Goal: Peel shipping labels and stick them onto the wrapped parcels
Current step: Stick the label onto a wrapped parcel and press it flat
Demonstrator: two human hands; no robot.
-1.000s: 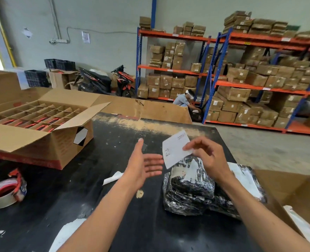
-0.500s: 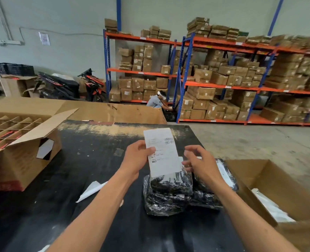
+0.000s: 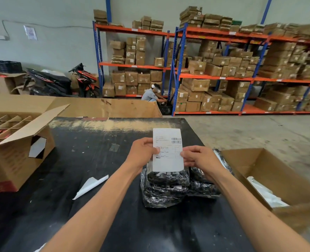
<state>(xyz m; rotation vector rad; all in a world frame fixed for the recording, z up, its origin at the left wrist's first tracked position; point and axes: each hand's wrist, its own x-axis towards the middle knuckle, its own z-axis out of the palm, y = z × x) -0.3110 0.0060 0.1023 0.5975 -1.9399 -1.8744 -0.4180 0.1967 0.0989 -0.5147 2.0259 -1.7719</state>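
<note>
Label [image 3: 167, 150] up in the centre of the frame, printed side facing you, upright, barcode near its upper right corner. Your left hand [image 3: 143, 154] pinches its left edge, thumb on the front, and your right hand [image 3: 198, 158] grips the right edge the same way, fingers curled behind. Both hands are closed on the sheet. Its lower edge sits just above the wrapped parcels [image 3: 166, 188], a pile of black shiny bundles on the dark table [image 3: 88, 160], right of centre; whether the paper touches the top bundle, you cannot tell. Left of the pile lies a curled white backing strip [image 3: 90, 185], well apart from your forearms. At the left edge stands an open cardboard box [image 3: 14, 160] with dividers inside. Lower right, another open carton [image 3: 277, 175] holds white paper. Far behind, a person [image 3: 150, 94] crouches by the orange and blue shelving [image 3: 214, 77].
</note>
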